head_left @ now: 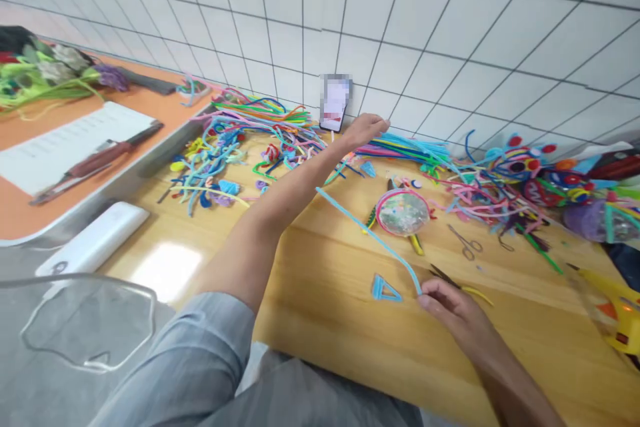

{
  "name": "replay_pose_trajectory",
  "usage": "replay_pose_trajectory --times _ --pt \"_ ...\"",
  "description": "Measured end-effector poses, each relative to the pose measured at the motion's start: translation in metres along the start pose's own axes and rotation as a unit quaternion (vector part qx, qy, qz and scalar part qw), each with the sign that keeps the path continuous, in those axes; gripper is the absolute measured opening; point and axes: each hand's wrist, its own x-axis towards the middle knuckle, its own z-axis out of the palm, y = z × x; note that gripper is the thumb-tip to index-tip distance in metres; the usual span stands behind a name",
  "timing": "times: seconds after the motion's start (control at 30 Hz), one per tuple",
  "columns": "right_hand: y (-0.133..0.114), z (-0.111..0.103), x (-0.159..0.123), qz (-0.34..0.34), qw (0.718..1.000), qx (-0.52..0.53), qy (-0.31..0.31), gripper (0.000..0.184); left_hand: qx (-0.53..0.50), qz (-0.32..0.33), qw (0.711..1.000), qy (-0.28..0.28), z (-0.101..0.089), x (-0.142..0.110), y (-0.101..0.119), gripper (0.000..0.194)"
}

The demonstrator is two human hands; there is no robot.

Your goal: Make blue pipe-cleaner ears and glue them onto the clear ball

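My right hand (pixel 453 307), near the front of the wooden table, pinches one end of a light blue pipe cleaner (pixel 367 221), which stretches away to the upper left. Just left of those fingers lies a small light blue triangle (pixel 386 288) bent from pipe cleaner. My left hand (pixel 364 132) reaches across to the back of the table, beside a propped-up phone (pixel 335 103). Its fingers point right, loosely extended, over the end of a bundle of blue pipe cleaners (pixel 415 147); I see nothing held in them.
Black-and-yellow pliers (pixel 440 275) lie behind my right hand. Scissors (pixel 466 242) and a round clear lid-like piece with pink edging (pixel 403 212) are farther back. A yellow glue gun (pixel 617 313) rests at right, a white power bank (pixel 93 238) at left. Loose pipe cleaners (pixel 220 147) crowd the back.
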Motion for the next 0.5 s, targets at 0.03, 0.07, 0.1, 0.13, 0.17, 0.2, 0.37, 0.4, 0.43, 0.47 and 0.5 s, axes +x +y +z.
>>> replay_pose_trajectory --times 0.03,0.07,0.1,0.13,0.17,0.2,0.37,0.4,0.43,0.47,0.5 --pt "-0.002 0.0 0.0 0.004 1.0 0.011 0.006 0.037 -0.003 -0.001 1.0 0.005 -0.005 -0.009 0.007 0.026" --pt "-0.004 -0.001 -0.001 0.006 1.0 0.018 0.008 0.037 -0.01 0.004 1.0 0.013 -0.011 -0.018 0.014 0.025" --pt "-0.007 -0.001 -0.002 0.006 1.0 0.025 0.01 0.036 -0.017 0.006 1.0 0.022 -0.017 -0.029 0.022 0.024" --pt "-0.01 -0.001 -0.003 0.006 0.999 0.031 0.011 0.035 -0.024 0.017 0.999 0.03 -0.024 -0.04 0.03 0.025" --pt "-0.013 -0.001 -0.004 0.003 0.999 0.037 0.013 0.034 -0.029 0.028 0.998 0.044 -0.03 -0.052 0.038 0.025" --pt "-0.016 -0.001 -0.005 -0.001 0.999 0.045 0.017 0.033 -0.032 0.038 0.997 0.061 -0.035 -0.064 0.045 0.029" --pt "-0.023 0.0 -0.007 -0.017 0.992 0.111 0.058 0.029 -0.069 0.026 0.994 0.078 -0.026 -0.142 0.072 0.062" --pt "-0.025 0.001 -0.006 -0.018 0.99 0.128 0.063 0.03 -0.075 0.021 0.994 0.083 -0.016 -0.162 0.074 0.066" --pt "-0.028 0.002 -0.005 -0.02 0.987 0.143 0.066 0.031 -0.078 0.015 0.994 0.069 -0.003 -0.182 0.074 0.068" --pt "-0.031 0.003 -0.004 -0.022 0.985 0.157 0.066 0.032 -0.08 0.007 0.996 0.029 0.01 -0.201 0.073 0.067" --pt "-0.034 0.005 -0.002 -0.025 0.983 0.169 0.065 0.034 -0.09 -0.007 0.996 -0.021 0.024 -0.218 0.072 0.066"
